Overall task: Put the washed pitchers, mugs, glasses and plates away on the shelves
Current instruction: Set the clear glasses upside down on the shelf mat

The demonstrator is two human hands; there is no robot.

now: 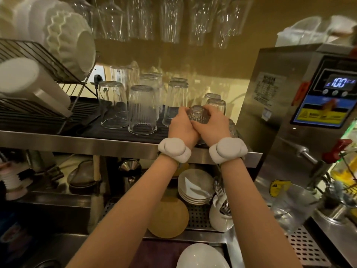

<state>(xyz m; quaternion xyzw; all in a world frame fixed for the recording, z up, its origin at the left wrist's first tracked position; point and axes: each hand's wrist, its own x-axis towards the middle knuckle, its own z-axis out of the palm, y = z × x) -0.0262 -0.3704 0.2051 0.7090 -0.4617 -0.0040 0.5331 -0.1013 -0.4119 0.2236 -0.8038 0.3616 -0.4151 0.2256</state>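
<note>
Both hands, left hand and right hand, wrapped round upturned glass over shelf mat.
Several glasses shelved; plates below remain.

The glass held over the shelf is clear with a cut, bumpy pattern. A taller glass has fine upright ribs. The mat is black, ridged. The bowl is white, zigzag-fluted. Both wristbands are white. The machine panel shows blue and yellow.
</note>
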